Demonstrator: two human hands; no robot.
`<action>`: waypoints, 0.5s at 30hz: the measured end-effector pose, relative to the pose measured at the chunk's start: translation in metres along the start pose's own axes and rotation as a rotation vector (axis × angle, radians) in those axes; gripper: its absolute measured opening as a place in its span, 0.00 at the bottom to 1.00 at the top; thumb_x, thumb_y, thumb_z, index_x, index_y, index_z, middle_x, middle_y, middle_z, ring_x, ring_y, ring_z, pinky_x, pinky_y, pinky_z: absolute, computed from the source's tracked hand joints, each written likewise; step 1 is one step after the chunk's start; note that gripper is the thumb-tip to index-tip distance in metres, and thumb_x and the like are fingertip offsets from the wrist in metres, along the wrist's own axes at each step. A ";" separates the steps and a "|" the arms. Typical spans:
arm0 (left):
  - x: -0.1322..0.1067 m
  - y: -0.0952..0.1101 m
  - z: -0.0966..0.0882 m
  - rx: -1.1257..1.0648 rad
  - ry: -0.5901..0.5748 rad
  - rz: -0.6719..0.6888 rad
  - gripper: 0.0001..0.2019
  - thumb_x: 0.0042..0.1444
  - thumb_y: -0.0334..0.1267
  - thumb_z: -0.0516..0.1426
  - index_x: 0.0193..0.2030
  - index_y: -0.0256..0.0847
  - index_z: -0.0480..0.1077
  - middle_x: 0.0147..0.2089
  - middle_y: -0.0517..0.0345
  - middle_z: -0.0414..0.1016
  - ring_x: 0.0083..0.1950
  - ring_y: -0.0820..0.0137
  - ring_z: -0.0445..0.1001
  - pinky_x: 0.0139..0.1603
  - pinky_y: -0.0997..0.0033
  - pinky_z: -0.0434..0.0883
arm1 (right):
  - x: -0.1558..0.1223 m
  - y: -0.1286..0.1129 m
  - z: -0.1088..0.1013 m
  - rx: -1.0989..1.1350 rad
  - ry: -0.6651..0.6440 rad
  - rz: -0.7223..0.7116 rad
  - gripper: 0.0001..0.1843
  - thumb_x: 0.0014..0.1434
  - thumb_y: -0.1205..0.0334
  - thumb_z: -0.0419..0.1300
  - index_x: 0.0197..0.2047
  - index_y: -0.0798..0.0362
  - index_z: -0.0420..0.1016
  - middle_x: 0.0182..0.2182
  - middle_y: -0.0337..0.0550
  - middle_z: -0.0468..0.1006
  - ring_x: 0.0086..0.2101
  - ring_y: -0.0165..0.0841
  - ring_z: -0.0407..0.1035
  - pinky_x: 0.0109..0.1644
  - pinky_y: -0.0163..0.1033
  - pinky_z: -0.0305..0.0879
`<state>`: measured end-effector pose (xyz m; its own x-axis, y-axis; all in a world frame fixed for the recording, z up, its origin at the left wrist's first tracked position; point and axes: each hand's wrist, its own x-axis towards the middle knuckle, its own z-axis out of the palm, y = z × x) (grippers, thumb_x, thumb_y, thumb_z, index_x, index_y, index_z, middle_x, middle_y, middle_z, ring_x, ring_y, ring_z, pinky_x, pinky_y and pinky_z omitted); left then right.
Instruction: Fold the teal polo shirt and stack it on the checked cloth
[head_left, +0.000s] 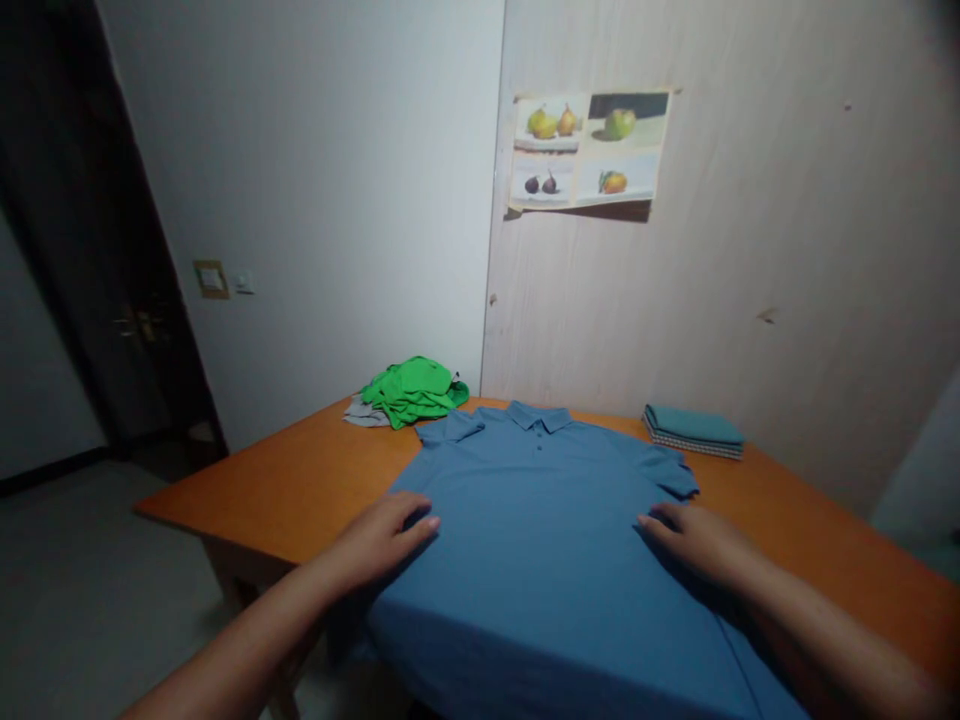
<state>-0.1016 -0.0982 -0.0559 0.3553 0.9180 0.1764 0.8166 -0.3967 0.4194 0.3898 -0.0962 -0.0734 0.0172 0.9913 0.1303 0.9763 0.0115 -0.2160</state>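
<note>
A blue short-sleeved polo shirt (532, 540) lies spread front side up, collar toward the wall, its lower part hanging over the table's near edge. My left hand (390, 532) rests at the shirt's left side, thumb and fingers apart, holding nothing that I can see. At the opposite side, my right hand (694, 535) is on or just over the fabric, thumb pointing inward and apart from the fingers. Some of the fingers on both hands are hidden behind the hands themselves.
On the orange table (285, 490), a crumpled green garment (416, 388) lies at the back left over a grey cloth (364, 412). A folded stack of cloths (694, 430) is at the back right. Walls stand behind the table; fruit pictures (589, 150) hang there.
</note>
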 end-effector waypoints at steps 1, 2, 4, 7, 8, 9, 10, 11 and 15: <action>0.011 -0.005 -0.001 -0.050 0.055 -0.014 0.28 0.62 0.60 0.49 0.55 0.42 0.75 0.57 0.48 0.77 0.57 0.57 0.74 0.58 0.62 0.68 | 0.009 -0.005 -0.001 0.010 0.002 -0.022 0.33 0.64 0.37 0.48 0.53 0.55 0.79 0.49 0.58 0.81 0.48 0.51 0.77 0.54 0.52 0.70; 0.023 -0.011 -0.002 -0.088 0.109 -0.032 0.26 0.62 0.58 0.50 0.52 0.42 0.76 0.52 0.49 0.79 0.52 0.59 0.76 0.54 0.64 0.70 | 0.018 -0.010 -0.001 0.025 0.003 -0.055 0.34 0.65 0.39 0.47 0.54 0.57 0.78 0.51 0.58 0.80 0.50 0.51 0.75 0.55 0.52 0.69; 0.052 -0.025 -0.004 -0.130 0.190 -0.086 0.21 0.61 0.55 0.52 0.44 0.41 0.77 0.45 0.51 0.81 0.45 0.60 0.77 0.46 0.66 0.71 | 0.036 -0.021 0.001 0.069 0.015 -0.127 0.33 0.66 0.41 0.47 0.57 0.59 0.76 0.55 0.58 0.78 0.54 0.50 0.73 0.59 0.51 0.66; 0.095 -0.048 -0.005 -0.116 0.298 -0.242 0.15 0.59 0.49 0.55 0.39 0.41 0.77 0.39 0.54 0.81 0.40 0.63 0.77 0.39 0.70 0.69 | 0.060 -0.033 0.012 0.109 0.019 -0.205 0.33 0.66 0.43 0.47 0.59 0.59 0.75 0.57 0.56 0.76 0.56 0.48 0.71 0.62 0.50 0.64; 0.108 -0.054 -0.006 -0.093 0.308 -0.286 0.14 0.59 0.48 0.55 0.38 0.40 0.76 0.37 0.53 0.80 0.39 0.63 0.76 0.37 0.71 0.68 | 0.067 -0.036 0.016 0.106 0.022 -0.219 0.33 0.66 0.43 0.47 0.59 0.59 0.74 0.58 0.56 0.76 0.57 0.48 0.71 0.63 0.50 0.64; 0.121 -0.060 -0.006 -0.070 0.315 -0.322 0.13 0.59 0.46 0.56 0.37 0.40 0.76 0.35 0.53 0.80 0.37 0.64 0.76 0.35 0.71 0.67 | 0.073 -0.038 0.022 0.097 0.027 -0.226 0.33 0.67 0.43 0.47 0.60 0.60 0.74 0.58 0.57 0.75 0.57 0.47 0.70 0.64 0.50 0.63; 0.133 -0.065 -0.006 -0.046 0.317 -0.352 0.12 0.59 0.45 0.56 0.35 0.40 0.75 0.33 0.53 0.79 0.36 0.64 0.75 0.35 0.71 0.66 | 0.077 -0.039 0.027 0.085 0.040 -0.226 0.34 0.67 0.43 0.47 0.60 0.60 0.73 0.59 0.57 0.74 0.59 0.48 0.69 0.64 0.51 0.62; 0.144 -0.069 -0.006 -0.023 0.315 -0.373 0.11 0.59 0.44 0.56 0.35 0.40 0.75 0.33 0.53 0.79 0.36 0.64 0.75 0.35 0.71 0.66 | 0.081 -0.040 0.033 0.071 0.060 -0.217 0.34 0.67 0.43 0.47 0.61 0.61 0.72 0.60 0.58 0.73 0.60 0.48 0.67 0.65 0.51 0.61; 0.182 -0.076 -0.005 0.058 0.279 -0.400 0.08 0.59 0.40 0.57 0.35 0.40 0.75 0.37 0.49 0.80 0.40 0.62 0.76 0.39 0.70 0.67 | 0.090 -0.037 0.055 0.044 0.130 -0.170 0.34 0.67 0.44 0.47 0.63 0.62 0.71 0.62 0.60 0.69 0.63 0.49 0.61 0.68 0.54 0.57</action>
<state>-0.1014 0.0988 -0.0514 -0.1206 0.9616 0.2467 0.8910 -0.0047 0.4541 0.3435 -0.0007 -0.1072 -0.1165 0.9494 0.2917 0.9573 0.1856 -0.2216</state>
